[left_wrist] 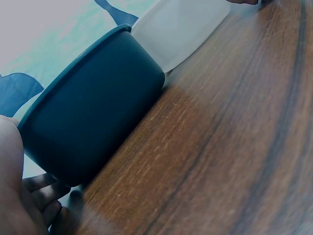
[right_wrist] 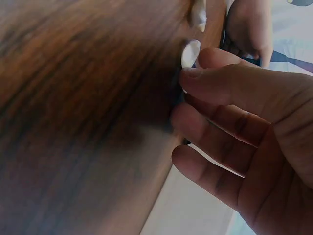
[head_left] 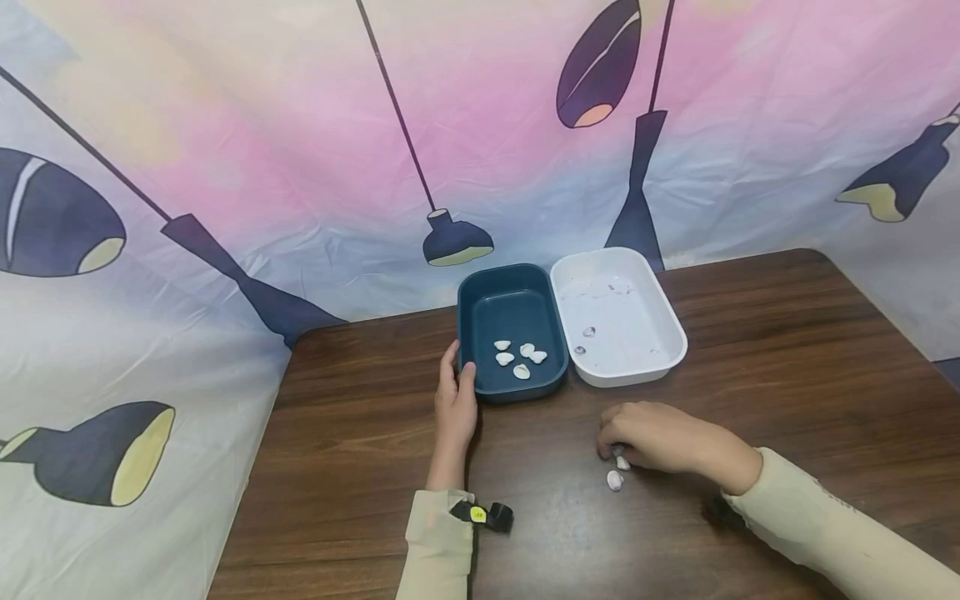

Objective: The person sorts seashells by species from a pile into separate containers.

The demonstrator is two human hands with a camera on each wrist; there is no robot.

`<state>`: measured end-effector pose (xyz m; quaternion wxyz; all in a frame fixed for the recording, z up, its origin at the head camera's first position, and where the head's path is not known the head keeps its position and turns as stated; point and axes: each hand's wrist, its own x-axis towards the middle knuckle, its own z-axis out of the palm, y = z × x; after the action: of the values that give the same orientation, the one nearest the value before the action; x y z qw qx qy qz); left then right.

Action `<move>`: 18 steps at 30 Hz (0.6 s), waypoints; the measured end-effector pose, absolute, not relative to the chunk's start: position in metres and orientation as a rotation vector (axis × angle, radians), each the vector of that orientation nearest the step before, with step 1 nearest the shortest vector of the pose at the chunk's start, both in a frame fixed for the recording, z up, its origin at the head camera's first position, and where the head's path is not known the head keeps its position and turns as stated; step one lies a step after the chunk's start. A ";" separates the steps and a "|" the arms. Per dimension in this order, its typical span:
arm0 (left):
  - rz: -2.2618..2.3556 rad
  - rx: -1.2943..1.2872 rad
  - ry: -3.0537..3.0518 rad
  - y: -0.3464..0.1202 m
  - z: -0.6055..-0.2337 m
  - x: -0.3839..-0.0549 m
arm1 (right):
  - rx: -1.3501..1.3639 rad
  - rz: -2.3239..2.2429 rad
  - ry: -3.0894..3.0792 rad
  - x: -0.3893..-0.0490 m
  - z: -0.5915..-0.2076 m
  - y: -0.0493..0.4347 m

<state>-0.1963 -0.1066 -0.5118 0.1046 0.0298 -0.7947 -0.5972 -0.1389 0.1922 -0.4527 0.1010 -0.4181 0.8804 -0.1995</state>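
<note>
My left hand (head_left: pixel 456 408) holds the left side of a teal tray (head_left: pixel 512 283), thumb at the rim; in the left wrist view its fingers (left_wrist: pixel 46 193) bend in by the tray's base. Several white seashells (head_left: pixel 522 372) lie in the near half of that tray. On the table before the trays, my right hand (head_left: pixel 660 435) pinches a small seashell (right_wrist: pixel 190 53) between thumb and fingertips, partly hidden by them. Close to those fingertips lie a pale seashell (head_left: pixel 623 463) and another seashell (head_left: pixel 615 481) on the wood.
A white tray (head_left: pixel 667 333) stands against the teal tray's right side, with a couple of small dark-tinged shells (head_left: pixel 588 332) and faint marks inside. Both trays are near the back edge of the brown wooden table (head_left: pixel 360 417). Behind hangs a cloth (head_left: pixel 300 125) with painted lamps.
</note>
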 end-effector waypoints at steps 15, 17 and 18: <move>-1.769 0.082 -2.347 -0.107 -0.510 -0.195 | -1.276 -0.553 2.687 -0.139 -0.459 0.193; -1.773 0.082 -2.346 -0.107 -0.510 -0.195 | -1.269 -0.544 2.696 -0.140 -0.459 0.193; -1.775 0.082 -2.345 -0.107 -0.510 -0.195 | -1.261 -0.545 2.695 -0.140 -0.458 0.193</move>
<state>-0.1951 -0.1065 -0.5100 0.0996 0.0276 -0.7930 -0.6004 -0.1405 0.1930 -0.4579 0.0582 -0.4162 0.8894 -0.1798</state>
